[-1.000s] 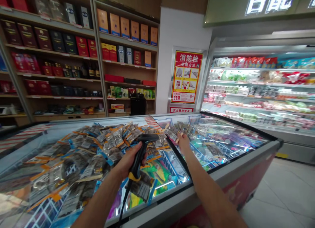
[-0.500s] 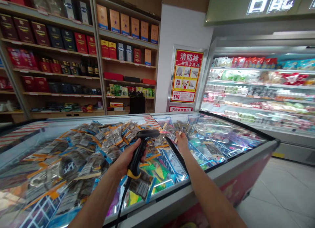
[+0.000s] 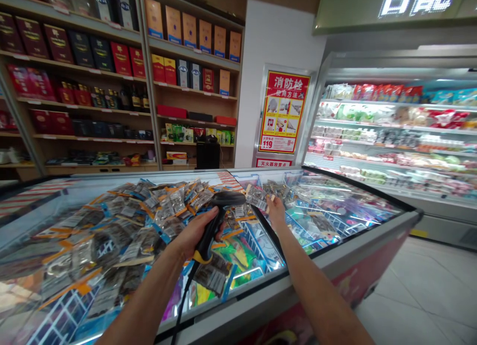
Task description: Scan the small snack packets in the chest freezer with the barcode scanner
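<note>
My left hand (image 3: 198, 231) is wrapped round the grip of a black barcode scanner (image 3: 213, 235) with a yellow band, its cable running down. The scanner's head points right, toward a small clear packet (image 3: 256, 197) with a printed label. Pinched at its right edge, that packet is in my right hand (image 3: 275, 212), a short gap from the scanner. Under both hands is a chest freezer with a glass top (image 3: 257, 235). Many similar packets (image 3: 141, 240) with orange and blue edges lie heaped on the glass, mostly left of the scanner.
Wooden shelves (image 3: 194, 51) with boxes and bottles stand behind the freezer. A red and yellow fire-hydrant poster (image 3: 285, 111) hangs on the white wall. At right is a lit open chiller (image 3: 391, 131) with packaged food, and a tiled floor (image 3: 421, 280) lies before it.
The reddish glow on the held packet is gone, and its label shows more plainly. The scanner has shifted slightly right. Both hands keep their grip.
</note>
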Tool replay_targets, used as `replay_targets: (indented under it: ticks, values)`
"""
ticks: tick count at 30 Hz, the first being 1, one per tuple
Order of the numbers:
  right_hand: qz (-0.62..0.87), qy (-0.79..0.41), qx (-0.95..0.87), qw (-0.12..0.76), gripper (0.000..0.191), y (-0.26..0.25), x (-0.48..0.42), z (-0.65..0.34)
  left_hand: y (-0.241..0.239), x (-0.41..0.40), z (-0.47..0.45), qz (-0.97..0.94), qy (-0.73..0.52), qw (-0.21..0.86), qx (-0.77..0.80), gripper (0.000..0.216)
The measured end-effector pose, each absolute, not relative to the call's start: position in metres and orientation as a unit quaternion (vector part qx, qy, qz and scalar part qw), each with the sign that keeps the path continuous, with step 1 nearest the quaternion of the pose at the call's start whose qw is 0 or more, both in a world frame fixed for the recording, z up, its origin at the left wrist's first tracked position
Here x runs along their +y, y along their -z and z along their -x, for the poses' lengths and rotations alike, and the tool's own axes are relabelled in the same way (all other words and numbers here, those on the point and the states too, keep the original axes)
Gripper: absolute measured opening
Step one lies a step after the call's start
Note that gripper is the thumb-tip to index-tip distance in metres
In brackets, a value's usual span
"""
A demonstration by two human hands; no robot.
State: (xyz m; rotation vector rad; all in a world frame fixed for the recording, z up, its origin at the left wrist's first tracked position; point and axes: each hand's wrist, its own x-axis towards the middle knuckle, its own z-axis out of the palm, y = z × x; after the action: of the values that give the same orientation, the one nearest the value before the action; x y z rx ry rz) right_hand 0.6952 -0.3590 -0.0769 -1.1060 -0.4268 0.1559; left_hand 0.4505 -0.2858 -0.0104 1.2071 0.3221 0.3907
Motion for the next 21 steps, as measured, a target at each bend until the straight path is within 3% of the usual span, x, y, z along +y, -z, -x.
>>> replay_targets:
  ticks: [5, 9, 14, 21]
  values:
    - [0.585, -0.040, -0.196, 0.786, 0.026, 0.074, -0.359, -0.692, 0.010, -0.283, -0.450, -0.542, -0.195, 0.803, 0.152, 0.032]
    - [0.694, 0.064, -0.206, 0.687, 0.024, 0.074, -0.348, -0.685, 0.014, -0.276, -0.447, -0.520, -0.217, 0.803, 0.194, 0.030]
    - [0.781, 0.106, -0.283, 0.546, 0.019, 0.078, -0.323, -0.657, 0.016, -0.271, -0.443, -0.509, -0.230, 0.805, 0.197, 0.031]
    - [0.831, 0.109, -0.237, 0.491, 0.042, 0.075, -0.351, -0.681, 0.016, -0.274, -0.445, -0.508, -0.213, 0.802, 0.229, 0.027]
